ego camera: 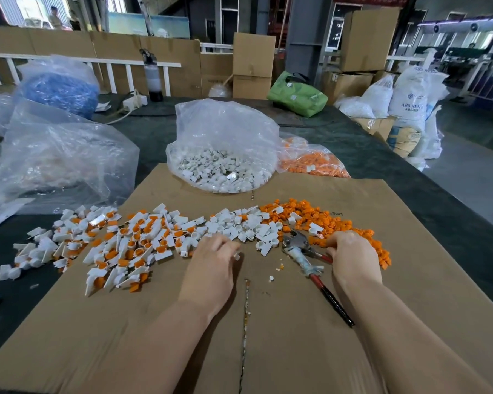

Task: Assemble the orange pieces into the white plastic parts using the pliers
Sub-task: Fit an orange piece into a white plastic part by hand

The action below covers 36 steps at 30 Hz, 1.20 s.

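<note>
On the cardboard sheet [268,322], my left hand [214,260] lies palm down with its fingers curled, pinching a small white plastic part [236,255] at the near edge of the loose white parts [248,226]. My right hand [350,257] reaches into the heap of orange pieces [310,214]; its thumb and fingers pinch together on an orange piece there, with the fingertips mostly hidden. The pliers [299,253] lie on the cardboard between my hands. One red handle runs under my right hand, and the other points toward me. A spread of white parts with orange inserts [125,245] lies at the left.
A clear bag of white parts [225,155] stands behind the work area, with a bag of orange pieces [313,163] to its right. Crumpled plastic bags [60,155] sit at the left. Cardboard boxes [252,66] and white sacks [413,103] stand beyond the dark table.
</note>
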{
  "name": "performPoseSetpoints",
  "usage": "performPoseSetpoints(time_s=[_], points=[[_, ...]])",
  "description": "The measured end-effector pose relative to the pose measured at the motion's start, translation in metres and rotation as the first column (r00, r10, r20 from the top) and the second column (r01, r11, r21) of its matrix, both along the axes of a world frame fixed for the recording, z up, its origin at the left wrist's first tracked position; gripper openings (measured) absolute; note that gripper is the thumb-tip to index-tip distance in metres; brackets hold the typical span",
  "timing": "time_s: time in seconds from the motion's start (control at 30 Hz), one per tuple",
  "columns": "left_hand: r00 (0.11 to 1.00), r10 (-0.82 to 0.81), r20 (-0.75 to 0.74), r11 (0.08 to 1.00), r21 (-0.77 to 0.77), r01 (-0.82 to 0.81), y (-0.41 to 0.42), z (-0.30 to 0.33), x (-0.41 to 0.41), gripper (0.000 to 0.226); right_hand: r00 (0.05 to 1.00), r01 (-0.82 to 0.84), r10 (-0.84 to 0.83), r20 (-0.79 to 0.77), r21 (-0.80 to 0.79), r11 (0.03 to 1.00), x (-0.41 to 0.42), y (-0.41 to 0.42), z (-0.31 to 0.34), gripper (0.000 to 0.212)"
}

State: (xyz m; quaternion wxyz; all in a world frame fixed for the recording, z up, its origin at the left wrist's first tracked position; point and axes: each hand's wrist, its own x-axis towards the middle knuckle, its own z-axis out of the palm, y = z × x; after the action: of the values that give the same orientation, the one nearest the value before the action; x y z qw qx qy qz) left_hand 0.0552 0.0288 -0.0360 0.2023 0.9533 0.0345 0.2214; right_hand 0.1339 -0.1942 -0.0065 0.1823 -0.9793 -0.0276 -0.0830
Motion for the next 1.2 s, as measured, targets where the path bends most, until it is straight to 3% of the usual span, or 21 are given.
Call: performPoseSetpoints(time_s=[0.1, 0.23, 0.4, 0.6, 0.77, 0.87, 1.03, 1.2], points=[[0.994, -0.068, -0.085, 0.996, 0.057, 0.073, 0.000, -0.006, 0.004, 0.052, 0.994, -0.017, 0.004, 0.113, 0.116, 0.993, -0.009, 0.007, 0.003, 0.028], [0.993, -0.081, -0.081, 0.992, 0.088, 0.088, 0.001, -0.006, 0.008, 0.041, 0.949, -0.229, 0.197, 0.246, 0.110, 0.967, -0.031, 0.033, 0.001, 0.047], [0.999, -0.050, -0.015, 0.989, -0.139, 0.047, -0.010, 0.004, 0.001, 0.016, 0.921, -0.344, 0.307, 0.239, 0.133, 0.929, -0.053, 0.061, -0.013, 0.039], [0.995, -0.091, 0.037, 0.899, -0.427, 0.099, -0.030, 0.010, -0.003, 0.017, 0.940, -0.295, 0.237, 0.245, 0.236, 0.926, -0.060, 0.065, -0.020, 0.016], [0.993, -0.116, -0.021, 0.853, -0.514, 0.089, -0.030, 0.011, -0.004, 0.026, 0.952, -0.262, 0.186, 0.245, 0.327, 0.908, -0.060, 0.064, -0.021, 0.014], [0.999, -0.045, -0.016, 0.863, -0.504, 0.031, -0.030, 0.010, -0.006, 0.022, 0.950, -0.241, 0.149, 0.274, 0.342, 0.908, -0.061, 0.063, -0.023, 0.018], [0.999, 0.045, -0.010, 0.834, -0.550, -0.043, -0.035, 0.009, -0.005, 0.016, 0.945, -0.230, 0.149, 0.291, 0.269, 0.935, -0.060, 0.065, -0.024, 0.024], [0.999, 0.047, -0.025, 0.836, -0.547, -0.053, -0.037, 0.007, -0.004, 0.014, 0.953, -0.260, 0.252, 0.170, 0.026, 0.965, -0.055, 0.069, -0.026, 0.036]])
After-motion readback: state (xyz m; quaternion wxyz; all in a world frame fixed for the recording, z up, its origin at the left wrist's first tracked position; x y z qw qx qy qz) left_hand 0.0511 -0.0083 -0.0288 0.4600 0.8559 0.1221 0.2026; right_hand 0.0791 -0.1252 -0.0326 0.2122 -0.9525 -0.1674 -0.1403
